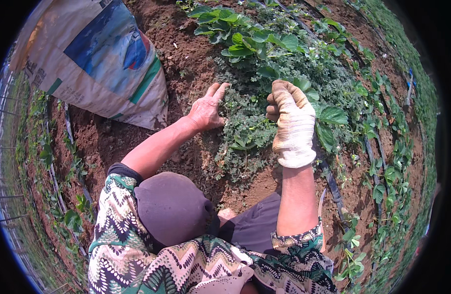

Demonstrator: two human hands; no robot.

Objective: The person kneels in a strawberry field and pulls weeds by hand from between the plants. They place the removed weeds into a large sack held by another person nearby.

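Observation:
My bare left hand (208, 112) is spread against the left edge of a dense mat of low, fine-leaved weeds (247, 121). Its thumb and fingers are apart, with nothing visibly held. My right hand (292, 123) wears a soiled white knit glove and is raised over the weeds. Its fingers are curled in, and nothing shows in them; the palm side is hidden. Broad-leaved green plants (244, 40) rise from the far part of the mat. More of their large leaves (332, 115) show just right of the glove.
A large printed woven sack (111, 66) stands on reddish soil (181, 55) at the upper left. Black drip hoses (334, 183) run along the plant rows to the right. Beside my right forearm a thin curved blade (322, 200) is partly hidden. My bent knee (174, 209) is close below my left arm.

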